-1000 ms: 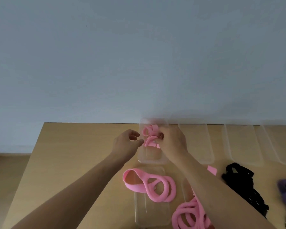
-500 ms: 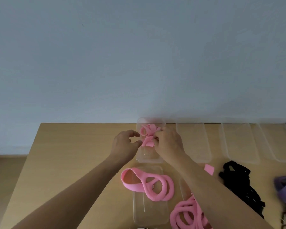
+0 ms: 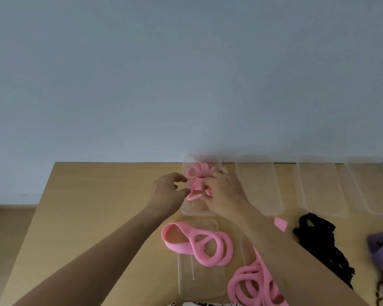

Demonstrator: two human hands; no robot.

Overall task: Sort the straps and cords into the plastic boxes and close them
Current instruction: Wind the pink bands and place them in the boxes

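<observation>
Bare table [image 3: 102, 195] left of both hands; pink strap coils [image 3: 199, 246] and clear boxes [image 3: 259, 186] crowding centre and right

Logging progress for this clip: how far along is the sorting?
Early. Done: nothing closed. In hand: right hand tucks a pink strap into the leftmost clear box; left hand hovers beside. Left: two pink strap coils, black straps, purple cord, empty boxes, all lids.

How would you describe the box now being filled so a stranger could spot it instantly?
Along the table's far edge by the wall stands a row of clear plastic boxes. Take the leftmost box. Only it holds pink strap, and both hands meet over it.
</observation>
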